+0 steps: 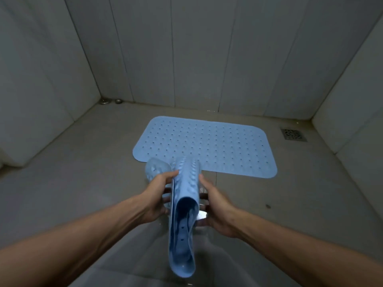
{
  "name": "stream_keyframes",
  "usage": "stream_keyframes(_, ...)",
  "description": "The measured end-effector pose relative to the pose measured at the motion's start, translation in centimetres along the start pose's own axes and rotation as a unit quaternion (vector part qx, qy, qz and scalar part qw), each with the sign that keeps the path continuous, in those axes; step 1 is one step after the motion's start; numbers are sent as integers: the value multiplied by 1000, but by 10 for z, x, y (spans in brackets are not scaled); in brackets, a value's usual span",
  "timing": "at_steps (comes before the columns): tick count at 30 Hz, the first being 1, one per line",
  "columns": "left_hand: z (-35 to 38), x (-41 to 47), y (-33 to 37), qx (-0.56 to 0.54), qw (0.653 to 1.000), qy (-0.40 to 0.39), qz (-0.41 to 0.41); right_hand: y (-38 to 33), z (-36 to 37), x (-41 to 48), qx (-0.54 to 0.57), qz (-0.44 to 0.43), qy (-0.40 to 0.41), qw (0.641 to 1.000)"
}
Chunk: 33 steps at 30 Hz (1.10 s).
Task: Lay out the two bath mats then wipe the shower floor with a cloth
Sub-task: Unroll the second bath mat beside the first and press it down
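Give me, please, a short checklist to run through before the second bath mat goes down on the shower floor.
1. First mat lies flat on the floor: ok.
2. Second mat held by both hands, left hand and right hand: ok.
3. Second mat unfolded and ready to lay: not ok, it hangs curled and folded on itself.
4. Bare shower floor free beside the first mat for the second: ok, open space shows to the left and in front.
5. Floor drain left uncovered: ok, it sits apart from the first mat, at the right.
6. Cloth at hand for wiping afterwards: cannot tell, none is in view.
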<state>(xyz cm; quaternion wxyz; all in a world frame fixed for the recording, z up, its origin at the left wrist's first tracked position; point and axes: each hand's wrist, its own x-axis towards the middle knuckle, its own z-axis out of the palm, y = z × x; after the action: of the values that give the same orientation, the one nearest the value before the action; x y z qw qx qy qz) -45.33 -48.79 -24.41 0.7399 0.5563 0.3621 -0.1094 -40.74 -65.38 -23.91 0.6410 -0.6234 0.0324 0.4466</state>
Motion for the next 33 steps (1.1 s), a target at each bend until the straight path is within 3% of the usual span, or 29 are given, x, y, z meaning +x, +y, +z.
stream_keyframes(6,-4,5,-40,-27,999,-26,-15,59,0,15,-66,-81,75,992)
stream_keyframes(11,3,10,-62,34,996,76,31,84,2,17,-166,-78,144,972)
stream_keyframes(15,6,12,-65,14,997,68,38,93,15,10,-247,-83,163,952)
stream_keyframes(23,7,12,-53,114,986,-46,114,100,26,14,-162,-162,201,953)
stream_keyframes(28,5,16,-47,102,981,-93,138,104,26,18,-132,-166,196,957)
stream_keyframes(33,-4,20,-48,96,986,-76,115,99,13,25,-146,-147,164,965)
